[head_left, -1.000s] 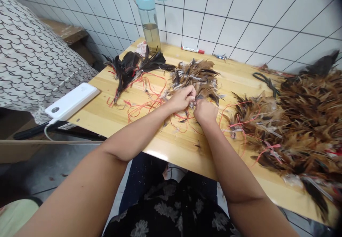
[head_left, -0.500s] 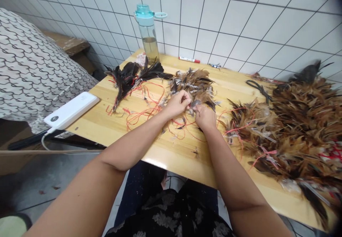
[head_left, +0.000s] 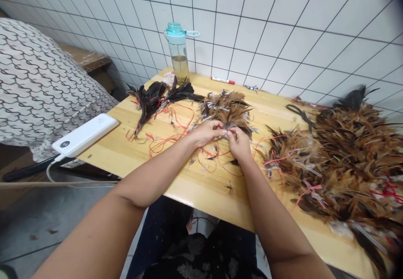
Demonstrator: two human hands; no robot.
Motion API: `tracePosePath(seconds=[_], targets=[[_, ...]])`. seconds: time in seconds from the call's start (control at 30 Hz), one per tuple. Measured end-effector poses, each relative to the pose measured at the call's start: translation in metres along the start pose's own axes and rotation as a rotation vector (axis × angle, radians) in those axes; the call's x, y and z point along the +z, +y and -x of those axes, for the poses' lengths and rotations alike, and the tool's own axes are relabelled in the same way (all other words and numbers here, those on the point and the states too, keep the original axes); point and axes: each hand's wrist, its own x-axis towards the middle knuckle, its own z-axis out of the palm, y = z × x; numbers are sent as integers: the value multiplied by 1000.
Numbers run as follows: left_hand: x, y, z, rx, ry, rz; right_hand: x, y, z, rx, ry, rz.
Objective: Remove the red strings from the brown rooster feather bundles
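Observation:
My left hand (head_left: 208,134) and my right hand (head_left: 239,144) meet over the middle of the table, at the near edge of a brown feather bundle (head_left: 229,106). Both hands are closed in a pinch, fingertips almost touching. A bit of red string shows at the fingertips of each hand, and the feather quills there are partly covered by the fingers. Loose loops of red string (head_left: 166,140) lie on the table to the left of the hands and under them.
Black feathers (head_left: 147,98) lie at the left back, near a water bottle (head_left: 179,63). A white power bank (head_left: 85,134) with a cable sits at the left edge. A marker (head_left: 223,80) lies by the tiled wall. Brown feather bundles (head_left: 349,144) pile up at the right.
My hands have come closer together at the bundle's base, and red string now shows between the fingertips. The whole view has tilted slightly upward.

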Motion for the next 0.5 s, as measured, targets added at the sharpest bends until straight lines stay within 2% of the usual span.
tracePosePath(seconds=[0.1,0.17,0.27,0.43,0.5], targets=[[-2,0,-3,29,61,79,1,7,-3,91,25,-330],[-1,-1,-4,27,87,111,0,9,-6,143,28,-458],[-1,-3,-4,21,71,116,-4,6,-8,195,-27,-565],[1,-9,-6,30,35,81,-10,-3,-7,210,-251,-696],[2,-8,-6,39,27,51,-10,-3,-6,226,-253,-710]])
